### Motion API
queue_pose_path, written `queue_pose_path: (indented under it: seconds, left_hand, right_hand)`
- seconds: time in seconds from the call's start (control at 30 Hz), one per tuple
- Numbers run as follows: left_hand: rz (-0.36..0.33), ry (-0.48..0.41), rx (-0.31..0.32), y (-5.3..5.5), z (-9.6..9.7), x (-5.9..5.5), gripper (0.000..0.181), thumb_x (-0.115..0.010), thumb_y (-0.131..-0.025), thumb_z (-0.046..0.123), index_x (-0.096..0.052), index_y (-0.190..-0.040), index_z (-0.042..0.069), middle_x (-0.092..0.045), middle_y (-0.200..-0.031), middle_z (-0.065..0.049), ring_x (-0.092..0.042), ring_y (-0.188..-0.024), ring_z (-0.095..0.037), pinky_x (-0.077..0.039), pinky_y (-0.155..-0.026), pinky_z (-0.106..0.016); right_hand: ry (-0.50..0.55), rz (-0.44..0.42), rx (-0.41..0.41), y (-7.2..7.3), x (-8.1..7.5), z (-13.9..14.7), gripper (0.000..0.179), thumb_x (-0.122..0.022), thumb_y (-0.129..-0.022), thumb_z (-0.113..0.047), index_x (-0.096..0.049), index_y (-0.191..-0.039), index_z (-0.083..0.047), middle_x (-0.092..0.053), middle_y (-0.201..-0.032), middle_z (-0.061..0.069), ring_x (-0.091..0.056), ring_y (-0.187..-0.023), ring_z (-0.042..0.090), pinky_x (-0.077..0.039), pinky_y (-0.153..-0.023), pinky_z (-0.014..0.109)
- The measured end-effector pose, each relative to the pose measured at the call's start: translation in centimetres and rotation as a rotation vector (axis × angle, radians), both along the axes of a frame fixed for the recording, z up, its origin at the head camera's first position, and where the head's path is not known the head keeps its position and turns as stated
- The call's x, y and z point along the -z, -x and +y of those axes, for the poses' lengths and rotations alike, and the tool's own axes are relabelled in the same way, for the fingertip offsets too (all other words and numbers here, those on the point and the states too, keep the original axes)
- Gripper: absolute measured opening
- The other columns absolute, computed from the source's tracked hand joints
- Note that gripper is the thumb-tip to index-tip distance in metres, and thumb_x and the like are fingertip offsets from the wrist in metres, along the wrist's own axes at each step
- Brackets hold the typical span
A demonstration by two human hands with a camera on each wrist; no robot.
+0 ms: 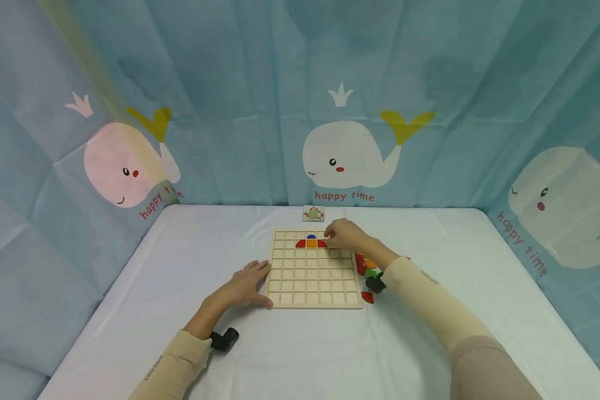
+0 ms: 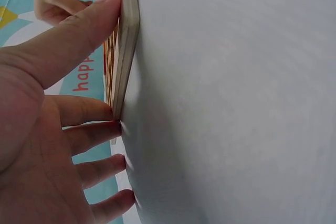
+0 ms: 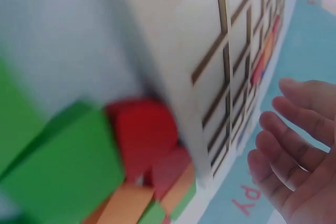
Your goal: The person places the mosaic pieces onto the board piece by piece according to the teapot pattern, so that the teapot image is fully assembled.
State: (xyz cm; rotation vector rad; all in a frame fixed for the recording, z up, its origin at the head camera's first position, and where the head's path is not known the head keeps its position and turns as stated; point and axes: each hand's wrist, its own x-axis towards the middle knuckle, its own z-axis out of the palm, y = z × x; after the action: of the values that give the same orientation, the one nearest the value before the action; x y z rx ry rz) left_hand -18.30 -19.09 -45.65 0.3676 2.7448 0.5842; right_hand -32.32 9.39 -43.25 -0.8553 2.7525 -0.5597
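"So, where's the gridded board?"
"On the white table, the left hand at its left edge, fingers spread and nearly straight, thumb by the near corner."
"And the right hand?"
"Over the board's far right part, fingers loosely bent and empty, as far as the wrist view shows. Just beside it, two red pieces flank an orange square, a blue half-circle behind."
"Any loose pieces?"
"Red, green, orange, heaped beside the right edge."
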Motion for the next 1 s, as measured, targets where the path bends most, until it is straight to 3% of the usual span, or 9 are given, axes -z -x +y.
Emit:
queue_pose_path:
  seconds: [0.27,0.53,0.8,1.0]
  left_hand:
    - [-0.008,-0.010,0.002,0.1,-0.1,0.0,0.102,-0.085,-0.072,0.037,-0.032,-0.151,0.000,-0.028,-0.159,-0.018,-0.019,-0.148,-0.043,-0.022,-0.114,-0.065]
    - [-0.009,0.017,0.007,0.2,0.0,-0.2,0.101,-0.084,-0.073,0.037,-0.032,-0.150,-0.001,-0.029,-0.159,-0.019,-0.020,-0.148,-0.043,-0.024,-0.113,-0.065]
    - [-0.006,-0.004,0.009,0.1,-0.2,0.0,0.100,-0.084,-0.073,0.036,-0.033,-0.150,-0.001,-0.028,-0.158,-0.020,-0.020,-0.147,-0.044,-0.022,-0.113,-0.067]
    - [-0.008,-0.002,0.007,0.2,-0.1,0.0,0.101,-0.085,-0.072,0.037,-0.033,-0.150,0.000,-0.028,-0.159,-0.019,-0.019,-0.148,-0.044,-0.022,-0.113,-0.067]
  right_hand:
    - [0.011,0.014,0.058,-1.3,-1.4,3.7,0.026,-0.066,-0.091,-0.016,-0.072,-0.111,-0.001,-0.070,-0.098,0.010,-0.062,-0.085,0.021,-0.054,-0.078,0.036]
    - [-0.004,-0.030,0.147,-2.3,-1.0,7.1,0.027,-0.066,-0.091,-0.017,-0.072,-0.112,-0.001,-0.069,-0.100,0.011,-0.061,-0.086,0.021,-0.055,-0.081,0.037]
    - [-0.017,-0.112,0.228,-4.2,-0.2,9.9,0.028,-0.067,-0.090,-0.018,-0.071,-0.112,-0.002,-0.069,-0.106,0.011,-0.060,-0.087,0.020,-0.056,-0.083,0.038]
    - [-0.036,-0.093,0.214,-5.7,0.2,11.5,0.019,-0.069,-0.088,-0.014,-0.076,-0.104,-0.006,-0.070,-0.103,0.008,-0.059,-0.096,0.023,-0.053,-0.090,0.044]
